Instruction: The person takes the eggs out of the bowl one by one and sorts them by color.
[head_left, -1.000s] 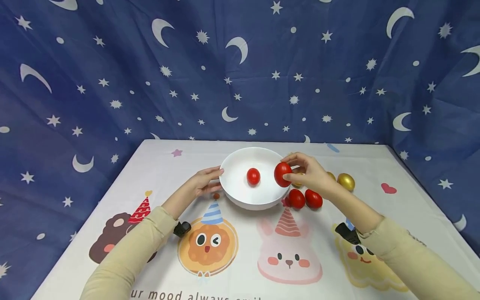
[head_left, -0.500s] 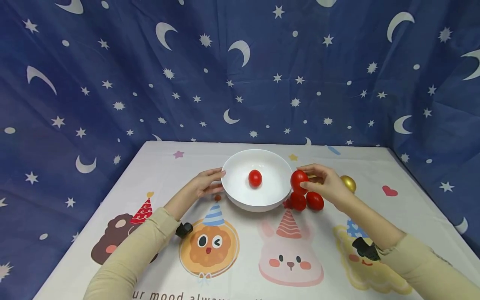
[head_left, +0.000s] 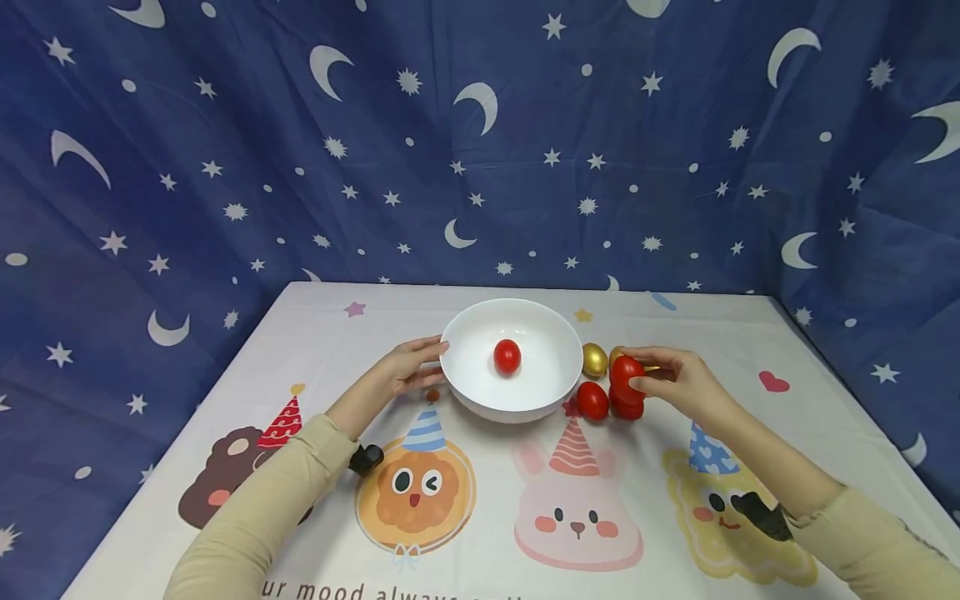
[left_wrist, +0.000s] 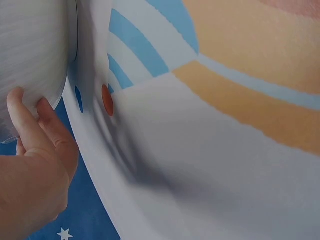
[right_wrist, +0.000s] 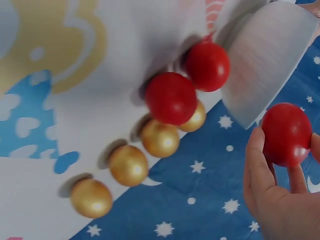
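Note:
My left hand (head_left: 411, 367) holds the left side of a white bowl (head_left: 472, 392), its fingertips at the rim. In the left wrist view, two fingers (left_wrist: 27, 122) touch the bowl's outer wall. One red egg (head_left: 507, 357) lies inside the bowl. To the right, my right hand (head_left: 678, 379) pinches another red egg (head_left: 626, 377) between thumb and fingers. That held egg (right_wrist: 287, 135) appears off the table in the right wrist view. Two more red eggs, one near the bowl (head_left: 592, 401) and one partly hidden behind the held egg (head_left: 628, 408), rest on the table.
Several gold eggs (right_wrist: 129, 165) stand in a row beyond the red ones; one gold egg (head_left: 595, 360) is close to the bowl's right side. A cartoon-printed white cloth (head_left: 480, 500) covers the table. Behind its far edge hangs a blue star-and-moon curtain (head_left: 420, 167).
My right hand has moved right and slightly nearer with the red egg, away from the bowl's rim and over the other red eggs. My left hand stays at the bowl.

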